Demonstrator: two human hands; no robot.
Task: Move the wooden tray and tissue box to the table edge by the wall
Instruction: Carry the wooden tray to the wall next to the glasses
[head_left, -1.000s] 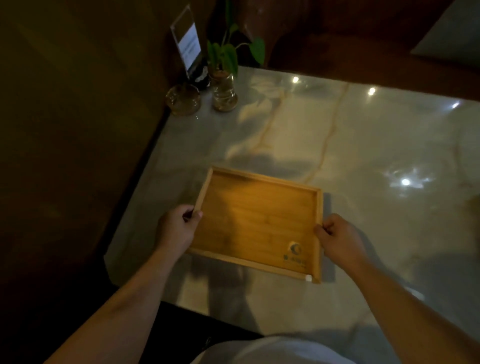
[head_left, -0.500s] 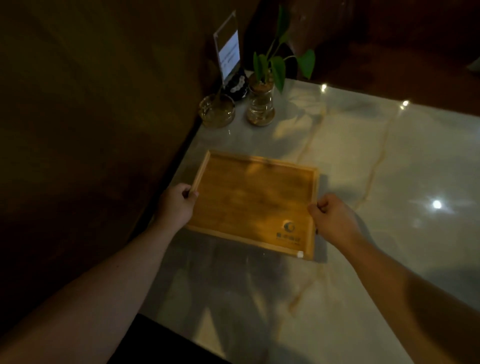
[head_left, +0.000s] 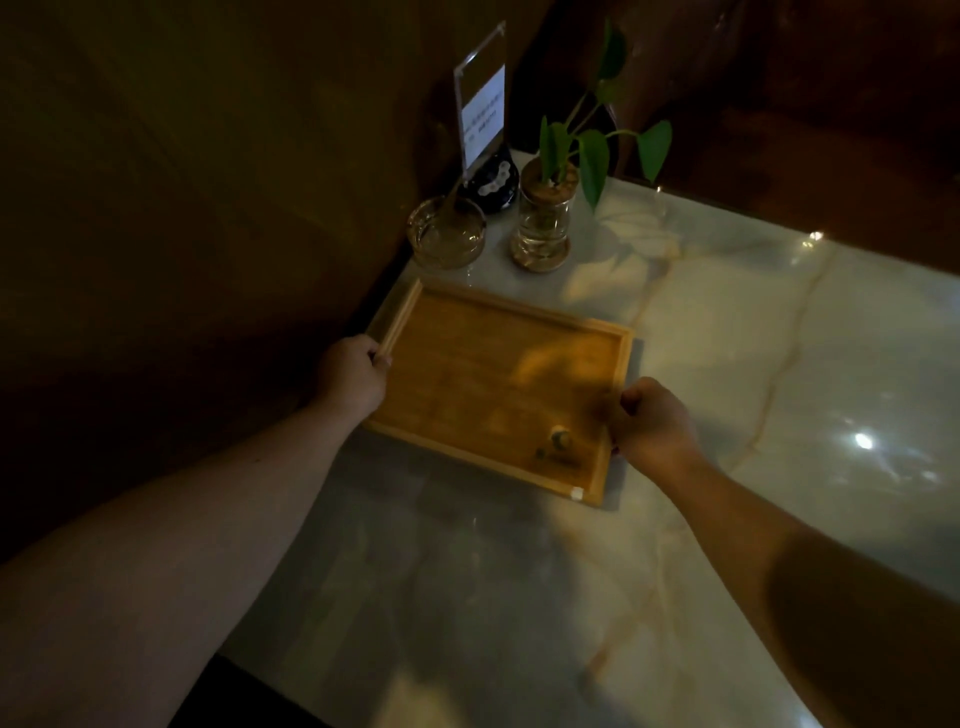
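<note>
Wooden and empty, the tray (head_left: 498, 384) lies on the marble table (head_left: 779, 364) with its left side at the table edge by the wall (head_left: 182, 208). The left hand (head_left: 353, 376) is closed on the tray's left rim and the right hand (head_left: 655, 423) is curled around its right rim. Just past the tray's far side stand a glass bowl (head_left: 447, 234), a plant in a glass vase (head_left: 543, 218) and a clear sign holder (head_left: 480, 111), close but not touching as far as the dim light lets me judge. This looks like the placing step for the tray, nearly finished. Next, I would say, both hands let go without nudging the glassware, then go for the tissue box, which is not in view
</note>
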